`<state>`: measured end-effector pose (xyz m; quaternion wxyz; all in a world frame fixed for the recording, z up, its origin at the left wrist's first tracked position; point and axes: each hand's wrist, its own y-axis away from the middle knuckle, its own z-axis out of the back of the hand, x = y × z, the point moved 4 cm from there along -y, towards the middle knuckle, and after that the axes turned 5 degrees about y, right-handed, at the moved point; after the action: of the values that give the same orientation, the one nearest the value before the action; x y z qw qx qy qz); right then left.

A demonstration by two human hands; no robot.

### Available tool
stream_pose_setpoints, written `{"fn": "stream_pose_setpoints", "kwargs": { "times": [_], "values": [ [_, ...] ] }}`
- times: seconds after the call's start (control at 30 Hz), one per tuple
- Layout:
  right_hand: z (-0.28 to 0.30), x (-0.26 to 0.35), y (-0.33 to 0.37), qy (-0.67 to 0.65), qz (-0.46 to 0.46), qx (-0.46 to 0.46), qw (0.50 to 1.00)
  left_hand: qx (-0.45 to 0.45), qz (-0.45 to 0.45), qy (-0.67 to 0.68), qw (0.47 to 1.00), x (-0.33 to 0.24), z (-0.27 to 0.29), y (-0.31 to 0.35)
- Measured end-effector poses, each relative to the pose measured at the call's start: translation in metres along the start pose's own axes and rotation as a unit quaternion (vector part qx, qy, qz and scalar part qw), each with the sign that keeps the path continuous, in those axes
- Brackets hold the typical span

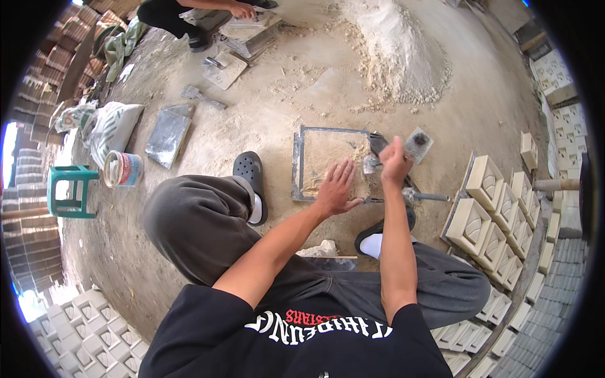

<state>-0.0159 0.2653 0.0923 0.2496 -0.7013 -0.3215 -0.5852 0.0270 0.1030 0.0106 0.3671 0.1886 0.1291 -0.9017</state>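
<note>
A square dark metal frame (334,129) lies on the ground before me, filled with pale sandy powder (324,157). My left hand (338,189) rests on the powder near the frame's front side, palm down with its fingers stretched out. Over the frame's right side, my right hand (395,164) is closed around a short hand tool. Its pale, dust-caked head (370,165) points left onto the powder; the handle is hidden in my fist, so its exact kind cannot be told. A metal rod (432,197) sticks out from the frame's front right corner.
Beyond the frame rises a pale powder heap (403,57). Moulded cream blocks (485,183) stand in rows at right. A small plate (418,144) lies beside my right hand. Left are a bucket (123,169), green stool (73,192) and dark slab (169,135). Another person's hand (242,10) works at the top.
</note>
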Motion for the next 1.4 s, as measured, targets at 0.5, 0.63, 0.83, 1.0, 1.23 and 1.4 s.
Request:
{"fn": "stream_pose_setpoints", "kwargs": {
  "times": [0.5, 0.63, 0.83, 1.0, 1.23, 1.4],
  "values": [
    [0.132, -0.061, 0.008, -0.050, -0.059, -0.416, 0.906, 0.094, -0.126, -0.009, 0.987, -0.003, -0.030, -0.029],
    [0.163, -0.107, 0.034, -0.188, -0.157, -0.463, 0.852, 0.072, -0.059, -0.073, 0.993, 0.007, -0.029, -0.060],
    [0.184, -0.139, 0.055, -0.318, -0.196, -0.515, 0.771, 0.042, 0.049, -0.122, 0.990, 0.049, -0.018, -0.092],
    [0.172, -0.132, 0.052, -0.281, -0.196, -0.519, 0.783, 0.036, 0.006, -0.125, 0.991, 0.052, -0.017, -0.099],
    [0.178, -0.136, 0.046, -0.271, -0.217, -0.505, 0.790, 0.086, -0.177, -0.139, 0.971, 0.009, -0.031, -0.117],
    [0.191, -0.142, 0.047, -0.275, -0.206, -0.516, 0.785, 0.055, -0.009, -0.127, 0.990, 0.023, -0.028, -0.105]
  ]
}}
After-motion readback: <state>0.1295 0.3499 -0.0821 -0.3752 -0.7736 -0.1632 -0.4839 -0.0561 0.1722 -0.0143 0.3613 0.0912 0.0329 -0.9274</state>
